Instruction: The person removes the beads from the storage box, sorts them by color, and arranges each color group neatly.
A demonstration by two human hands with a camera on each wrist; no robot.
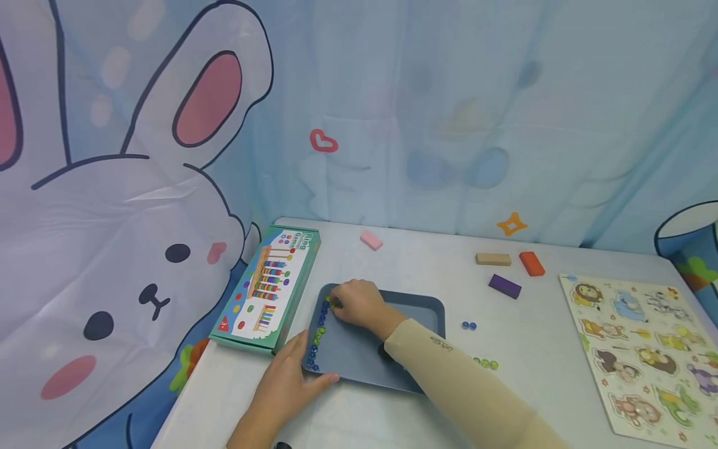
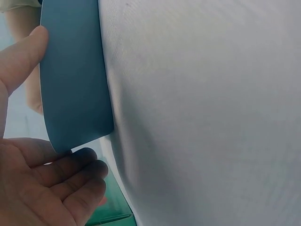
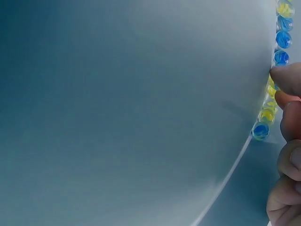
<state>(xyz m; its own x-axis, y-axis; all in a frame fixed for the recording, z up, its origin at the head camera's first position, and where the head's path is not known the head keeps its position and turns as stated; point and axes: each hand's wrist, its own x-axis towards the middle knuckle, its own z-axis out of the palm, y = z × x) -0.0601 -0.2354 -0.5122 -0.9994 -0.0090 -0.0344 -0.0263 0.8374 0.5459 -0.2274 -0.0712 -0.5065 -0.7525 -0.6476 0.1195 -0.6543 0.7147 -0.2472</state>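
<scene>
A grey tray point(image 1: 359, 355) lies on the table, with a row of blue and yellow-green glass marbles point(image 1: 318, 337) along its left side. My right hand point(image 1: 359, 305) is over the tray's far left corner. Its thumb and forefinger pinch at a marble within the row, close-set with blue and yellow marbles point(image 3: 267, 116) in the right wrist view; the fingers partly hide it. My left hand point(image 1: 286, 380) rests against the near left corner, fingers loosely spread. In the left wrist view its thumb point(image 2: 28, 52) touches the tray wall point(image 2: 75, 80).
A green game box point(image 1: 266, 287) lies left of the tray. Two blue marbles point(image 1: 469, 325) and several green marbles point(image 1: 487, 363) lie to the right. Pink point(image 1: 371, 240), tan point(image 1: 493, 259), red point(image 1: 531, 264) and purple blocks point(image 1: 505, 286) lie farther back. An animal puzzle board point(image 1: 645, 355) is far right.
</scene>
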